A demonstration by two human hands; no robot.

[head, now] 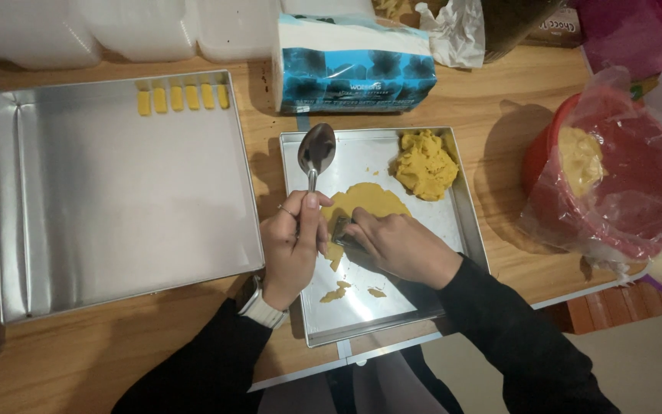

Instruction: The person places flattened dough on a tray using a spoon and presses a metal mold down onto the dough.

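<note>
Left hand (294, 245): fingers clamped around the handle of a metal spoon (316, 149), bowl pointing to the small tray's far edge.
Right hand (396, 244): fingers together, pressing a small metal cutter (342, 229) into the flat dough.
Small tray (465, 222): holds a flattened yellow dough sheet (365, 201) at its middle, a dough lump (425, 165) in the far right corner, scraps (337, 291) near the front edge.
Large tray (116, 215): five cut dough pieces (182, 97) in a row along its far edge.
Red bowl (614, 176): at the table's right edge, lined with clear plastic, dough inside.
Tissue pack (354, 65): by the table's far edge.
</note>
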